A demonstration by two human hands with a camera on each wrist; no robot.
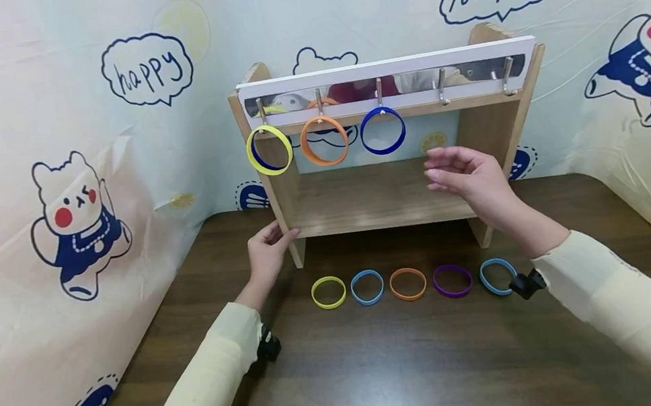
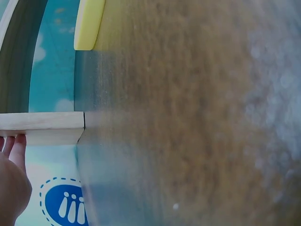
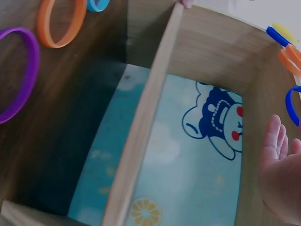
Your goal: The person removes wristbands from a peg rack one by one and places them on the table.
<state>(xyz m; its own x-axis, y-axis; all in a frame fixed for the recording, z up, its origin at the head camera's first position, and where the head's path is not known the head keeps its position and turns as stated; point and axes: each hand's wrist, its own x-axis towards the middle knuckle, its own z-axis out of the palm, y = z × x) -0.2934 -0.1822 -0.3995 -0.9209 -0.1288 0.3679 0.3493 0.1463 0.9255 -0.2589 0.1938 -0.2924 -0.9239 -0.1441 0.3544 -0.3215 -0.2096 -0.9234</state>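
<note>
A small wooden shelf (image 1: 373, 194) stands on the table, with a white-framed hook rail across its top front. My left hand (image 1: 267, 254) grips the lower edge of its left side panel (image 1: 273, 192). My right hand (image 1: 471, 178), fingers loosely bent and holding nothing, hovers before the shelf's right half. On the leftmost hook hangs a yellow wristband (image 1: 250, 154) with a dark blue one behind it. An orange wristband (image 1: 305, 151) hangs from the second hook, and a blue wristband (image 1: 387, 150) from the third, nearest my right hand. Farther right are two more hooks (image 1: 442, 87).
Along the table (image 1: 383, 372) in front of the shelf lies a row of wristbands: yellow (image 1: 330, 307), light blue (image 1: 369, 302), orange (image 1: 409, 298), purple (image 1: 455, 295) and another light blue (image 1: 498, 291). A printed cloth (image 1: 174, 160) surrounds the table behind and at the sides.
</note>
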